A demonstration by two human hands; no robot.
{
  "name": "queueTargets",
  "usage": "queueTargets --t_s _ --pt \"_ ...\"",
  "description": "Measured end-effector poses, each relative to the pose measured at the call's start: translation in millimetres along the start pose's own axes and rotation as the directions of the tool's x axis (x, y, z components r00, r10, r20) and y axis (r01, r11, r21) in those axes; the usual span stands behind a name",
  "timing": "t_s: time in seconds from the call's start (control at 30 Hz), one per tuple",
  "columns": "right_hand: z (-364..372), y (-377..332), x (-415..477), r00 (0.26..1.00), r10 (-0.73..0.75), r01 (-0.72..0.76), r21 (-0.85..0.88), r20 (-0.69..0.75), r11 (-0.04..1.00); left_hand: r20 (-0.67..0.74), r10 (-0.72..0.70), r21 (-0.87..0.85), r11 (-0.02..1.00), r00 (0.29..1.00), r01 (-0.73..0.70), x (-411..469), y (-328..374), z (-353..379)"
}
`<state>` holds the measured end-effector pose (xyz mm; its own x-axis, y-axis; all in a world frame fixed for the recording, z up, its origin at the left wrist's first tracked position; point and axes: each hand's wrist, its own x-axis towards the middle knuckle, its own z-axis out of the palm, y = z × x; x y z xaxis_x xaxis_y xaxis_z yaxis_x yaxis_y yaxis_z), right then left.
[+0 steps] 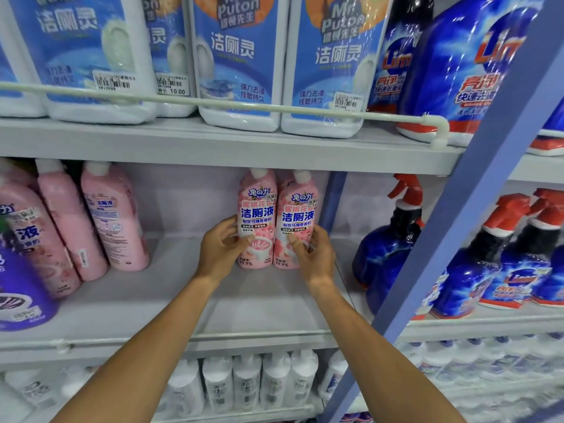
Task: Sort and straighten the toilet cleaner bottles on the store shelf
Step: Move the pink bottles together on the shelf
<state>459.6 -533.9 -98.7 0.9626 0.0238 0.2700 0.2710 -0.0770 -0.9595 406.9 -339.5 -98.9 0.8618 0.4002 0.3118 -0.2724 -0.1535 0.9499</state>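
**Grip, left hand**: fingers and thumb curled round the lower body of the left pink bottle.

**Grip, right hand**: fingers and thumb curled round the right pink bottle, thumb laid across the front of the label.

**Location of held items:** middle shelf, toward the back at its right end, just beside the blue post. Both stand upright and touch side by side, with their front labels facing out.

**Done, as judged:** this pair looks matched, squared and faced. It probably needs only a final nudge before release.

**Outstanding, as judged:**
- The leaning pink bottles at the left end of the same shelf are well apart from the held pair. They tilt, and at least one shows its back label.
- A purple bottle stands in front of that group, mixed in with the pink ones.
- The task therefore appears to be less than half done. The left group has not yet been turned, stood straight and brought into line.

**Also present:**
- White-and-blue bottles on the shelf above, behind a rail.
- Blue spray bottles with red triggers in the bay to the right.
- White bottles on the shelf below.
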Motion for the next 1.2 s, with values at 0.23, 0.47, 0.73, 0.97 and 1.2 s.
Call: queueTargets --t_s 0.23,0.47,0.73,0.97,1.2 --pt "3 6 6 1.0 -0.015 0.014 0.034 0.01 0.999 0.024 0.016 0.039 0.999 1.0 -0.017 11 -6 -4" --pt "-4 4 12 0.998 0.0 0.0 -0.009 0.067 1.0 0.054 -0.051 0.088 0.995 0.997 0.047 17 -9 -8" --pt "-3 4 15 0.999 -0.003 0.002 0.035 0.053 0.999 0.042 -0.123 0.056 0.991 0.992 0.12 25 -5 -6" --pt "-5 -1 17 0.994 -0.011 0.01 0.008 0.109 1.0 0.074 -0.125 0.055 0.991 0.989 0.121 31 -5 -8" --pt "-12 -13 12 0.991 0.026 -0.019 -0.056 0.129 0.998 0.045 -0.111 0.098 0.989 0.993 0.106 20 2 -4"
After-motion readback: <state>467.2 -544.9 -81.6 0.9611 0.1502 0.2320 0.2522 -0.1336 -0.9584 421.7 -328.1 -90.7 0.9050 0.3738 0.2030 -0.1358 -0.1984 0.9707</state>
